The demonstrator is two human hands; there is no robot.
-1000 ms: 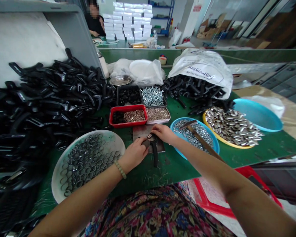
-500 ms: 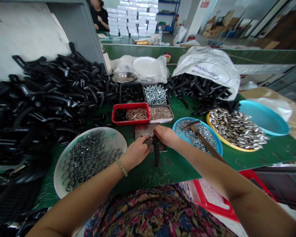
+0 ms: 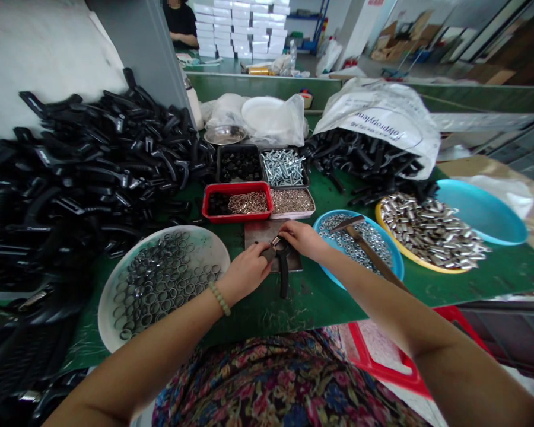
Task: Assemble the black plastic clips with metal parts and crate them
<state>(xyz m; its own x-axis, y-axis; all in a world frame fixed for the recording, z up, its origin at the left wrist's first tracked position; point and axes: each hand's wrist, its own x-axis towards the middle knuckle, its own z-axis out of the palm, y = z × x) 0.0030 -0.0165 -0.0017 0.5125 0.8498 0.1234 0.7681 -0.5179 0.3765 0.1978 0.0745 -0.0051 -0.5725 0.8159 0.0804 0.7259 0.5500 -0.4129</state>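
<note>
Over a flat metal plate (image 3: 251,233), both of my hands work close together on a black curved handle (image 3: 284,276). My left hand (image 3: 248,268) is closed around its dark left end. A small silvery metal sleeve (image 3: 275,241) shows on the handle between the two hands. My right hand (image 3: 305,238) is closed in a pinch beside that sleeve; what lies between its fingertips is too small to make out. The lower arm of the handle points toward me, resting over the plate's front edge.
Left are a pale basin (image 3: 104,308) of metal rings and a heap of black handles (image 3: 93,172). Ahead stand a red tray (image 3: 204,204) and trays of small parts. Right, a hammer (image 3: 369,249) lies across a blue basin (image 3: 399,270), beside a yellow basin (image 3: 427,265) of metal sleeves.
Both hands stay at the handle with nearly the same grip; the right fingers have shifted slightly. The view has tilted a little. The person across the room has lowered their hands.
</note>
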